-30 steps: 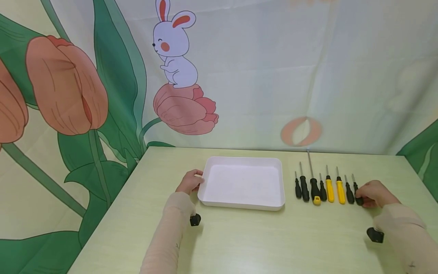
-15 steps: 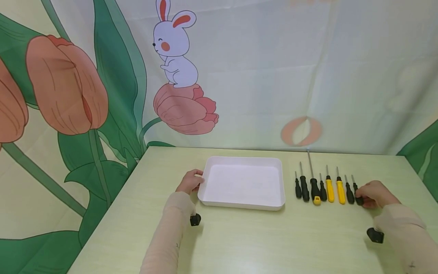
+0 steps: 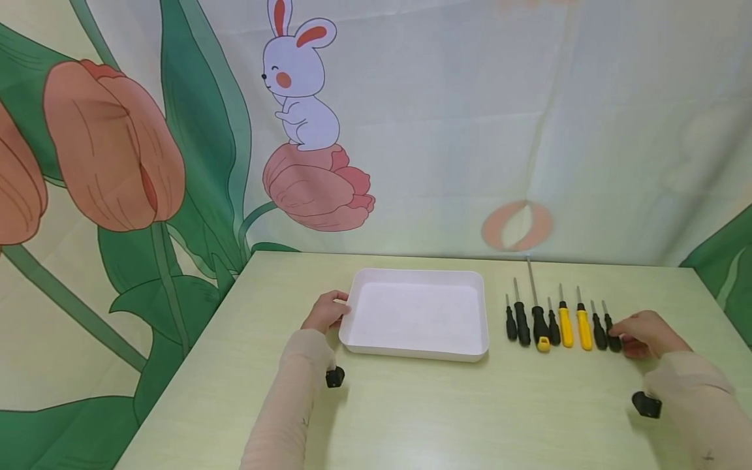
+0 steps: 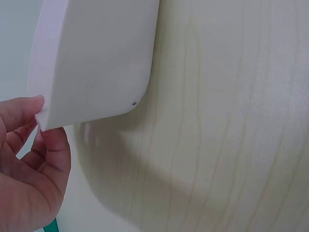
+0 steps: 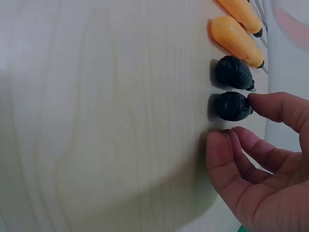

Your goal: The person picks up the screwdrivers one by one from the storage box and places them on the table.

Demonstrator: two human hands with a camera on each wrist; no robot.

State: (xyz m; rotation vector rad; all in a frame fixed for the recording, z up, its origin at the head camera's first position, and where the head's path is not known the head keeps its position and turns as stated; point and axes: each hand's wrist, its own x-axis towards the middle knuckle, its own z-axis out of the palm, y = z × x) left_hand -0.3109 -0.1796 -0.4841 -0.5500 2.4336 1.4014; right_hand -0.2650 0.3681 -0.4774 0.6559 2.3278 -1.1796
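A shallow white tray (image 3: 414,356) lies on the table, its left end pinched between the thumb and fingers of my left hand (image 3: 325,312). The left wrist view shows those fingers on the tray's rim (image 4: 48,108). To the right, several screwdrivers stand side by side in a row, shanks pointing away. At the row's right end is a black-handled screwdriver (image 3: 612,338). My right hand (image 3: 646,333) is beside it. In the right wrist view, one digit touches or nearly touches that black handle (image 5: 231,106), while the lower fingers (image 5: 219,152) are apart from it.
Neighbouring screwdrivers include a small black one (image 3: 598,335), two yellow ones, one of them at the right (image 3: 584,329), and a long black one with a yellow end (image 3: 539,325). A printed curtain (image 3: 435,130) hangs behind the table's back edge.
The rightmost screwdriver has shifted slightly left, nearer the black one beside it. My right hand has loosened around its handle. The left hand and the tray have stayed put.
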